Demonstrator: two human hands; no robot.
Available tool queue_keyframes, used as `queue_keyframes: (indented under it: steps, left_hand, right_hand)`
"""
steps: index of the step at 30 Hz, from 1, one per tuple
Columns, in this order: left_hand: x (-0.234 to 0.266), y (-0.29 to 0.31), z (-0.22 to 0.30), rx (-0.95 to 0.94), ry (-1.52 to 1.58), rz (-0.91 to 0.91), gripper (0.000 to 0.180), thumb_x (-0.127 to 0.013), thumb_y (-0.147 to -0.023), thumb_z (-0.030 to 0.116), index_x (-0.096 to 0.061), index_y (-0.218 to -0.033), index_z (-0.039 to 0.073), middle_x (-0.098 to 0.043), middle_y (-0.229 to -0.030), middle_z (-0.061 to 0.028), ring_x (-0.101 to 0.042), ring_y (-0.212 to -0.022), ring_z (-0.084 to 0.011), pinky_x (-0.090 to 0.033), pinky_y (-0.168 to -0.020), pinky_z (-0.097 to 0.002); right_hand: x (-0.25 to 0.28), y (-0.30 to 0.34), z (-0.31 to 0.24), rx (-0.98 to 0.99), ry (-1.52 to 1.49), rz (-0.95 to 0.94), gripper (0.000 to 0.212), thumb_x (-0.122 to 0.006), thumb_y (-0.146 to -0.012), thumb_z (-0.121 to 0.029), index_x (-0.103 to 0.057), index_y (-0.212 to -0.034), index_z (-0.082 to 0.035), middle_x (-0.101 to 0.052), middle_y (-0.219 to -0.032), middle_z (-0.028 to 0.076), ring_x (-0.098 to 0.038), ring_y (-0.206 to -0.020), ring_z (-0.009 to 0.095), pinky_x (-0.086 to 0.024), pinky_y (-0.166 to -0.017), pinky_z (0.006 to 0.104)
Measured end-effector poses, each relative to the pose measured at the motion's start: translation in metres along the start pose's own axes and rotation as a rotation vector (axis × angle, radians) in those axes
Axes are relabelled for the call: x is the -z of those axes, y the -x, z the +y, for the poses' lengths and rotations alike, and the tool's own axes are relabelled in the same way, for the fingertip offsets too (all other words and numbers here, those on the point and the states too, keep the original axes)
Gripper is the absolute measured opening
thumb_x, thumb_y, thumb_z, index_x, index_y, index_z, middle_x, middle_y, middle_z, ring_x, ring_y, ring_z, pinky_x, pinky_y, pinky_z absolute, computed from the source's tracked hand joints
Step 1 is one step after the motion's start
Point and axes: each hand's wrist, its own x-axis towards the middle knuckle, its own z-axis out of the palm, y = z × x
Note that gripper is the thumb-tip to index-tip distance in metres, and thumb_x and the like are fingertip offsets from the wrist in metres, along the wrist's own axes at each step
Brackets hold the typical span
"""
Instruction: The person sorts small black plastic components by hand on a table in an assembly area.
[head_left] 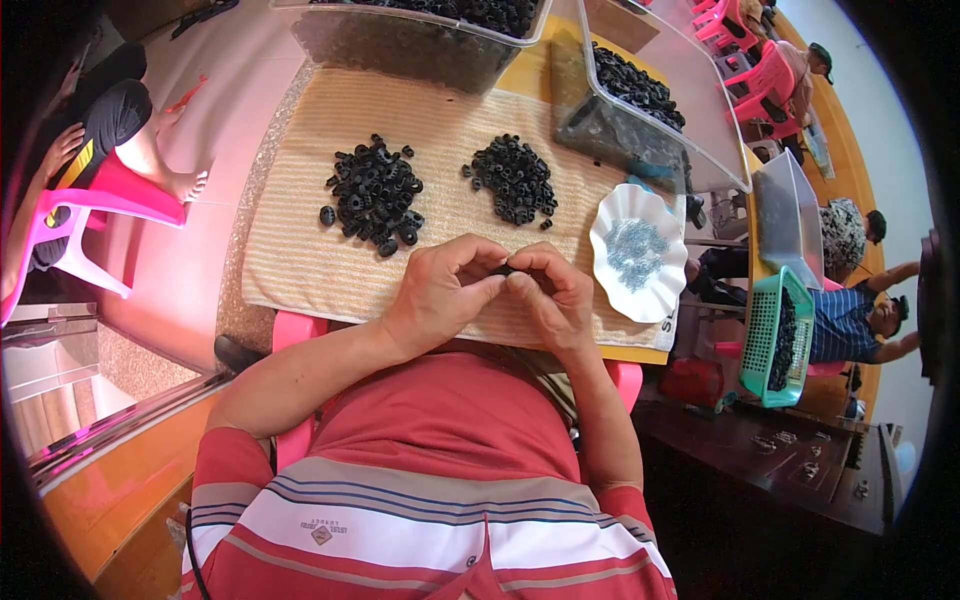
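Observation:
My left hand (445, 290) and my right hand (550, 298) meet above the towel's near edge. Between their fingertips they pinch a small black part (504, 268), mostly hidden by the fingers. Beyond my left hand lies a pile of small black cylindrical parts (372, 190). A second pile of smaller black parts (512, 180) sits farther to the right. Beside my right hand stands a white scalloped dish (610, 285) holding many tiny, shiny, bluish-grey pieces (637, 255), too fine to name. Everything rests on a striped beige towel (290, 240).
Clear plastic bins full of black parts stand at the far edge, one bin (400, 50) centre, another bin (620, 130) right. To the right are a green basket (765, 340) and several seated people. On the left, someone sits by a pink plastic stool (130, 200).

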Motion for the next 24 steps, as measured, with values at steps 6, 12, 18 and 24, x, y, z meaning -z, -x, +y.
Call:
queue_keyframes:
  steps: [6, 12, 18, 24]
  left_hand:
    - [0.0004, 0.0001, 0.0016, -0.004, -0.026, -0.002, 0.025, -0.077, -0.09, 0.0, -0.07, -0.114, 0.0, -0.075, -0.101, -0.0057, -0.07, -0.092, -0.0101, -0.059, -0.081, -0.0266]
    - [0.0, -0.0011, -0.0024, -0.024, -0.067, -0.007, 0.025, -0.077, -0.091, 0.001, -0.07, -0.114, 0.0, -0.076, -0.102, -0.0067, -0.071, -0.092, -0.0109, -0.059, -0.081, -0.0272]
    - [0.0017, -0.0011, 0.0004, -0.001, -0.042, -0.025, 0.024, -0.076, -0.091, 0.001, -0.07, -0.114, 0.0, -0.076, -0.103, -0.0064, -0.071, -0.093, -0.0105, -0.059, -0.082, -0.0272]
    - [0.0017, -0.001, 0.0031, 0.021, -0.059, -0.041, 0.024, -0.075, -0.091, -0.001, -0.069, -0.115, -0.001, -0.075, -0.104, -0.0062, -0.07, -0.094, -0.0097, -0.059, -0.083, -0.0269]
  right_hand:
    - [-0.0026, -0.0008, -0.0038, 0.045, 0.07, 0.025, 0.01, -0.07, -0.095, -0.003, -0.069, -0.105, 0.0, -0.067, -0.099, 0.007, -0.064, -0.091, 0.015, -0.05, -0.082, 0.0268]
    - [-0.0038, -0.0018, 0.0009, 0.104, 0.116, 0.064, 0.012, -0.071, -0.093, -0.002, -0.068, -0.104, 0.0, -0.067, -0.1, 0.009, -0.065, -0.092, 0.018, -0.051, -0.083, 0.0277]
    - [-0.0026, -0.0032, -0.0063, 0.129, 0.168, 0.018, 0.014, -0.074, -0.09, -0.001, -0.069, -0.103, 0.001, -0.068, -0.102, 0.011, -0.067, -0.094, 0.02, -0.052, -0.082, 0.0284]
    - [0.0002, -0.0029, -0.005, 0.16, 0.209, 0.014, 0.017, -0.075, -0.089, -0.002, -0.071, -0.105, 0.0, -0.07, -0.101, 0.011, -0.069, -0.092, 0.021, -0.054, -0.08, 0.0298]
